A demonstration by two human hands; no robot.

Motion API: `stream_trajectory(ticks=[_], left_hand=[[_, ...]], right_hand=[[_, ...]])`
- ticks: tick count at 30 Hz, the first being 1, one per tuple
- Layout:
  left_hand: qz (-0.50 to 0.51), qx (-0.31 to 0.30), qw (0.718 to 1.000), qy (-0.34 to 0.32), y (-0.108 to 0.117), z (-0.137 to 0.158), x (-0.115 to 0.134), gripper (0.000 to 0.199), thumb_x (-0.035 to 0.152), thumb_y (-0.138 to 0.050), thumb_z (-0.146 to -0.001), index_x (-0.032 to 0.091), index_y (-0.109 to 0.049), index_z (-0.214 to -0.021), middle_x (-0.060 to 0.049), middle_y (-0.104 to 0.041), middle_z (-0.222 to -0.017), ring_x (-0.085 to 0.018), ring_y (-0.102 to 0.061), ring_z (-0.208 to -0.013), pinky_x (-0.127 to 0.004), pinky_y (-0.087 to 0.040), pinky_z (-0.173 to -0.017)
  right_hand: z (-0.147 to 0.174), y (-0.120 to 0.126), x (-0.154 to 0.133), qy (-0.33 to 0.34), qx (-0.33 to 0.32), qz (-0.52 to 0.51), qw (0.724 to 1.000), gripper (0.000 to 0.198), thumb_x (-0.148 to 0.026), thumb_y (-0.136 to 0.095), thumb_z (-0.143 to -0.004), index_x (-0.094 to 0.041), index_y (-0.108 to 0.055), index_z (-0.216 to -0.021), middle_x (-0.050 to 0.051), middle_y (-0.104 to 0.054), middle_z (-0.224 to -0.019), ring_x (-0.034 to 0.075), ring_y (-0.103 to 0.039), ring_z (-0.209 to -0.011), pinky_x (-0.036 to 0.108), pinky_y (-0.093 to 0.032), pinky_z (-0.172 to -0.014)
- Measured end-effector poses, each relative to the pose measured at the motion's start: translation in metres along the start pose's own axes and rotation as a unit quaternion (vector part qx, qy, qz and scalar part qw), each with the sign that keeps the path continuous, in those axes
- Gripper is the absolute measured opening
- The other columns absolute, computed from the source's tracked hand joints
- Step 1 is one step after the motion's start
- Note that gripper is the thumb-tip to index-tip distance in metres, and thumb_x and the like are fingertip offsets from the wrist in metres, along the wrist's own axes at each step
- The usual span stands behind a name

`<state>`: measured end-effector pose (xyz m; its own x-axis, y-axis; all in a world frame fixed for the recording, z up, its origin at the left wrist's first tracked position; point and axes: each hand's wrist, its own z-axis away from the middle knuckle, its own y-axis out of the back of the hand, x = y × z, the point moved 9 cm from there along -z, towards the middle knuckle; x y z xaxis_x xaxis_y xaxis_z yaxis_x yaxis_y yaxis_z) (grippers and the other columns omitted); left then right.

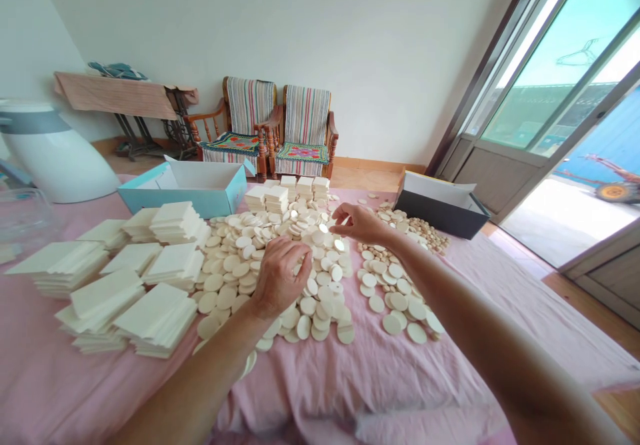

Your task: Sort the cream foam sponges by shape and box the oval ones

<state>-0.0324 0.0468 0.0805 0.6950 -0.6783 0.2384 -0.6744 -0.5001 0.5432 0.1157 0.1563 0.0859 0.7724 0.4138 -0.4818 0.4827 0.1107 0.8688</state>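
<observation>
Pale discs (324,295) lying heaped, centre of frame; left hand (281,274), right hand (361,223) hanging over them. Standing here, can't tell whether either grip is holding one. Discs looking light, stiff; rims suiting pinch.

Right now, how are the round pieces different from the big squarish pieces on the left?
The round pieces have curved edges; the squarish pieces have straight ones. The round pieces lie in loose heaps, while the squarish pieces sit in stacks. Each round piece is smaller than a squarish one. Both are flat and pale.
</observation>
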Motion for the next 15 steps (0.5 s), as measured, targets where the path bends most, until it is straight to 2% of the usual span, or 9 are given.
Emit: stream_trajectory(ticks=[1,3,6,10,15], left_hand=[[0.000,0.000,1.000,0.001,0.000,0.000,0.000,0.008,0.016,-0.054,-0.084,0.019,-0.061,-0.085,-0.002,-0.068,-0.082,-0.019,-0.063,-0.083,-0.041,-0.044,-0.095],[-0.001,-0.002,1.000,0.000,-0.001,0.000,0.000,0.008,0.016,-0.054,-0.085,0.020,-0.061,-0.085,-0.002,-0.068,-0.082,-0.019,-0.063,-0.083,-0.041,-0.044,-0.095],[-0.001,-0.007,1.000,-0.003,-0.003,0.000,0.000,0.009,0.016,-0.053,-0.085,0.020,-0.061,-0.086,-0.002,-0.069,-0.083,-0.019,-0.063,-0.083,-0.041,-0.044,-0.096],[0.000,-0.009,1.000,-0.006,-0.003,0.001,0.001,0.009,0.015,-0.053,-0.084,0.020,-0.061,-0.086,-0.002,-0.069,-0.084,-0.018,-0.063,-0.083,-0.041,-0.044,-0.096],[-0.001,-0.006,1.000,-0.004,-0.002,0.001,0.000,0.009,0.015,-0.053,-0.084,0.020,-0.061,-0.085,-0.002,-0.070,-0.085,-0.019,-0.064,-0.084,-0.042,-0.044,-0.095]], right_hand=[[0.004,0.002,0.002,0.008,0.002,0.027,1.000,0.020,-0.025,-0.063,-0.076,-0.014,-0.062,-0.093,0.005,-0.067,-0.087,0.011,-0.057,-0.069,0.021,-0.040,-0.061],[0.016,-0.002,0.014,0.015,-0.044,0.098,0.994,0.011,-0.020,-0.062,-0.074,-0.014,-0.064,-0.083,0.005,-0.067,-0.081,0.013,-0.057,-0.070,0.022,-0.040,-0.062],[0.038,-0.016,0.043,0.002,-0.146,0.175,0.974,0.018,-0.013,-0.063,-0.067,-0.015,-0.068,-0.083,0.005,-0.068,-0.081,0.016,-0.059,-0.075,0.023,-0.040,-0.063],[0.057,-0.030,0.066,-0.016,-0.233,0.155,0.960,0.039,-0.011,-0.065,-0.064,-0.019,-0.068,-0.102,0.005,-0.068,-0.096,0.017,-0.060,-0.085,0.023,-0.043,-0.069],[0.060,-0.034,0.066,-0.024,-0.268,0.101,0.958,0.046,-0.017,-0.070,-0.065,-0.019,-0.063,-0.111,0.006,-0.064,-0.108,0.019,-0.060,-0.092,0.026,-0.045,-0.075]])
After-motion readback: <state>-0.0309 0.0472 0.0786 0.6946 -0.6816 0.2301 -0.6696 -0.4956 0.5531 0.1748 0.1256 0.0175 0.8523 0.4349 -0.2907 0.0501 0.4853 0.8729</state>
